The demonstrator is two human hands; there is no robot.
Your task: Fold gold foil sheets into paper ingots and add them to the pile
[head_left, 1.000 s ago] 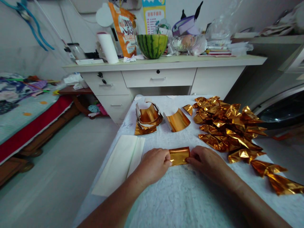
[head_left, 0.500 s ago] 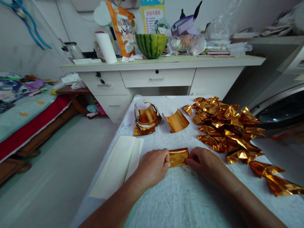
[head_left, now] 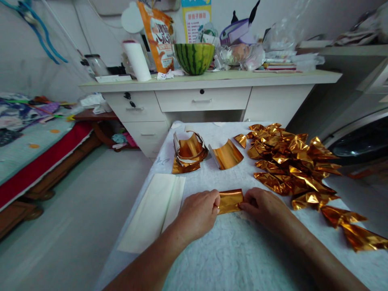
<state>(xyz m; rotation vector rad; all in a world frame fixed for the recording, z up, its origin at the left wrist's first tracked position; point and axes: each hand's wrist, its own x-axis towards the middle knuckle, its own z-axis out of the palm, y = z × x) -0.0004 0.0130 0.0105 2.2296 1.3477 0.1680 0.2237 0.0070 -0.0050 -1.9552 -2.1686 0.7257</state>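
Note:
A small sheet of gold foil paper is stretched between my two hands, low over the cloth-covered table. My left hand pinches its left end, fingers curled in. At the other end, my right hand grips the edge between thumb and fingers. Beyond them lie a curled gold sheet and a stack of curved gold sheets with pale edges. To the right spreads a heap of folded gold foil pieces, pinched at their middles. Folded white paper lies left of my left forearm.
Against the wall stands a white desk with drawers, bearing a half watermelon, an orange snack bag and a white paper roll. A bed is at left, a washing machine at right.
The whole view has shifted slightly, so everything appears a little further right. Both hands keep their hold on the gold foil paper, with hardly any other movement.

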